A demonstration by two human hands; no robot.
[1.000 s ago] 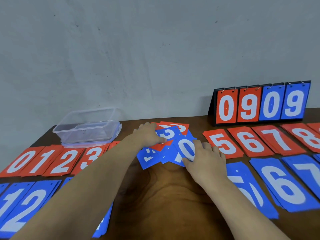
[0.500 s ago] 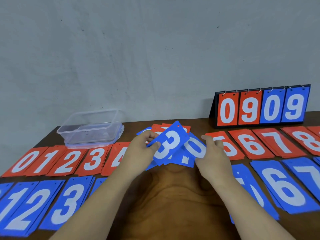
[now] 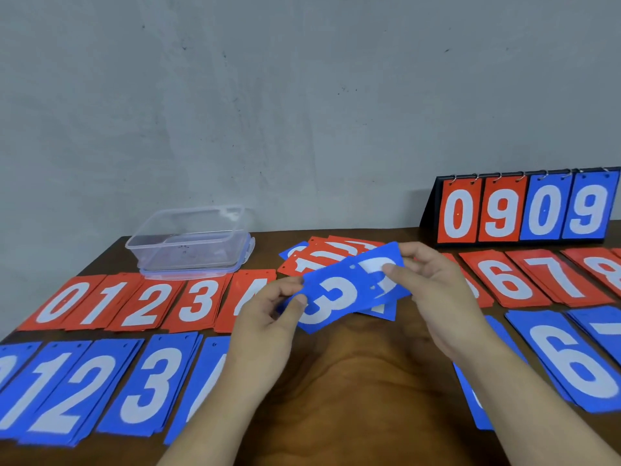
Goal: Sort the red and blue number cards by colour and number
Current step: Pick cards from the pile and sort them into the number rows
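Nearest us on the wooden table (image 3: 353, 415) lie blue piles: the blue 1 pile (image 3: 32, 388), blue 2 pile (image 3: 79, 395) and blue 3 pile (image 3: 151, 388) at left, the blue 6 pile (image 3: 578, 361) at right. Just beyond, we find both hands raised over the table's middle. The left hand (image 3: 268, 317) pinches the left end of a blue 3 card (image 3: 331, 299) between thumb and fingers. The right hand (image 3: 440, 297) grips a second blue card (image 3: 379, 269), its number partly covered, overlapping the 3's right end. Behind them we see the red row (image 3: 144, 302), 0 to 4 at left and 6, 7, 8 at right, with a mixed loose heap (image 3: 331, 255) between. Farthest back stand a clear plastic container (image 3: 191, 243) and a flip scoreboard (image 3: 524, 210) reading 0909.
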